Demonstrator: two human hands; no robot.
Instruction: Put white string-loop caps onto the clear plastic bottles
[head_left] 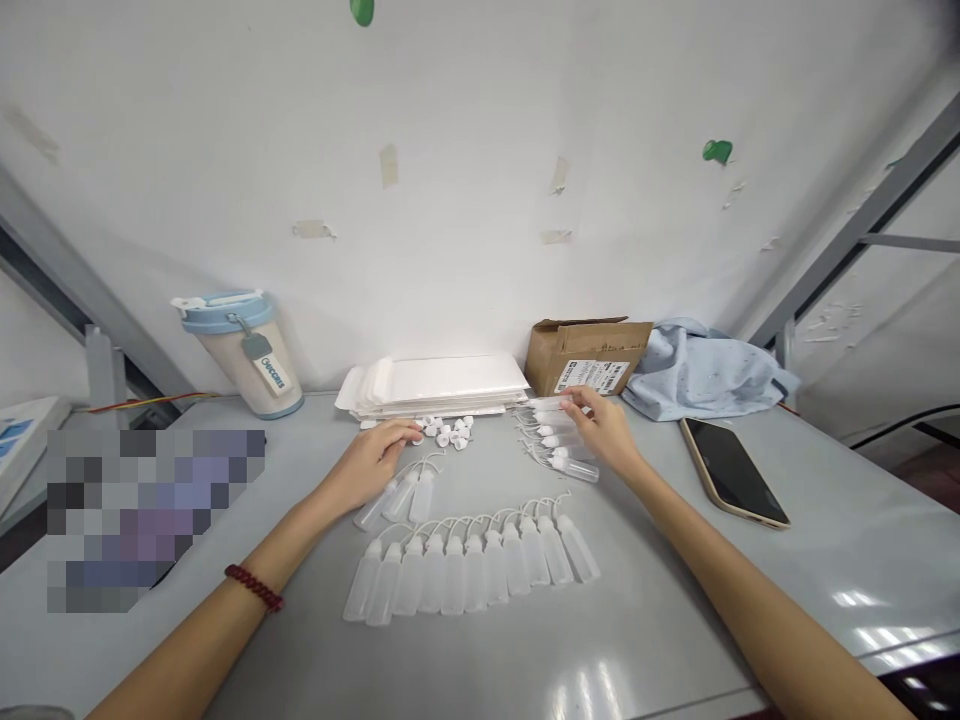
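Observation:
My left hand is at the near left edge of a small heap of white caps, its fingers bent together on a cap at the fingertips. My right hand pinches the end of a small translucent squeeze bottle, at the far end of a column of similar bottles lying on their sides. Below my left hand lie 3 bottles with thin curved tubes. Nearer to me, a row of several bottles lies side by side, their tubes pointing away.
Flat white boxes or sleeves are stacked against the wall, beside an opened cardboard box and a light blue cloth. A phone lies at right. A blue-lidded tumbler stands at left, behind a blurred-out item.

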